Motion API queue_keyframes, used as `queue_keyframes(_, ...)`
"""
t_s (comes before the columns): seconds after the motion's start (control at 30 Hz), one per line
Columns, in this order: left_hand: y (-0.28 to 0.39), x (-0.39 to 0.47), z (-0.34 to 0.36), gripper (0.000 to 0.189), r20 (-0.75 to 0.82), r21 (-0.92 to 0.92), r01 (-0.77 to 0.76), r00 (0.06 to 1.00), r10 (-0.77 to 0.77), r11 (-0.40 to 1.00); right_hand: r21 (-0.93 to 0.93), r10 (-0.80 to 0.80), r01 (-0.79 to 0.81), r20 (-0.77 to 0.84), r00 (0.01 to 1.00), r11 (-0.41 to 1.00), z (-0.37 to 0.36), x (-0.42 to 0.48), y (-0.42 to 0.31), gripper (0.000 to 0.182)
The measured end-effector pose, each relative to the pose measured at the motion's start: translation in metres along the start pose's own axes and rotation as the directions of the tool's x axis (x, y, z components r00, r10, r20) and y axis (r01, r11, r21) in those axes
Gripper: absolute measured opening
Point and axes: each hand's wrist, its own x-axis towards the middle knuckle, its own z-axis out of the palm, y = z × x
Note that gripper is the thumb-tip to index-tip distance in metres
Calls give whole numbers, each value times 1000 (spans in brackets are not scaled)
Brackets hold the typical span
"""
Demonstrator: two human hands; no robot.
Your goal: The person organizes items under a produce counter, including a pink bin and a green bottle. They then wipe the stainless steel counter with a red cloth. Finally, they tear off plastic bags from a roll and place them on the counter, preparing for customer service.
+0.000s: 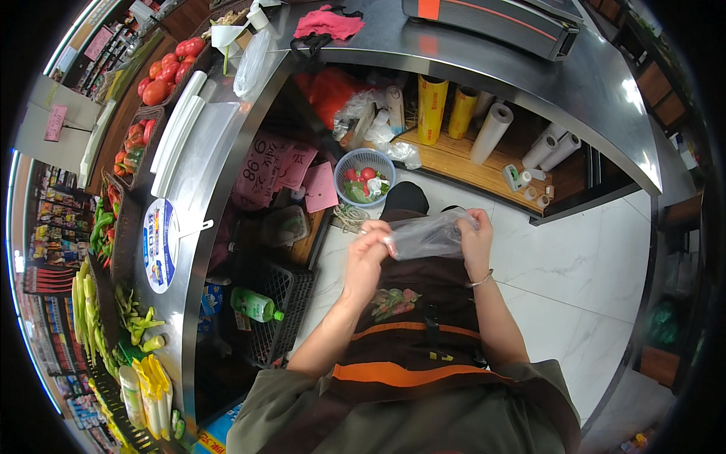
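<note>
A thin clear plastic bag [428, 235] is stretched between my two hands in front of my brown and orange apron [422, 329]. My left hand [368, 247] pinches one end of it, the fingers slightly blurred. At the other end, my right hand [475, 232] grips the gathered film between thumb and fingers; a bracelet [481, 279] circles that wrist. I cannot tell whether anything lies inside the bag. Just beyond my hands, on the floor, stands a blue plastic basket [364, 152] with red and green produce scraps and white paper in it.
A steel counter [567, 74] curves around the front and left, carrying a dark machine [493, 22] and a pink cloth [329, 22]. Yellow film rolls [433, 110] and white rolls [492, 133] stand on the wooden shelf below. A black crate [283, 318] sits left, with tomatoes [170, 71] beyond the counter.
</note>
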Motion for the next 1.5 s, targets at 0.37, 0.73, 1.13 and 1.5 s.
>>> queue_keyframes(0.37,-27,14,-8,38,-294,681,114,947,128,724,642,223,-447,403,888,623,-16,5,-34,24)
queue_keyframes(0.73,-37,46,-42,13,-450,421,83,884,129,903,-88,-43,90,440,897,992,-8,-35,-71,41)
queue_keyframes(1.13,-14,-5,11,25,173,-107,381,917,-360,919,496,324,-398,232,917,772,-6,21,2,28)
queue_keyframes(1.5,-45,37,-55,30,-466,673,199,862,199,712,199,-42,-132,686,726,971,4,-41,-88,38)
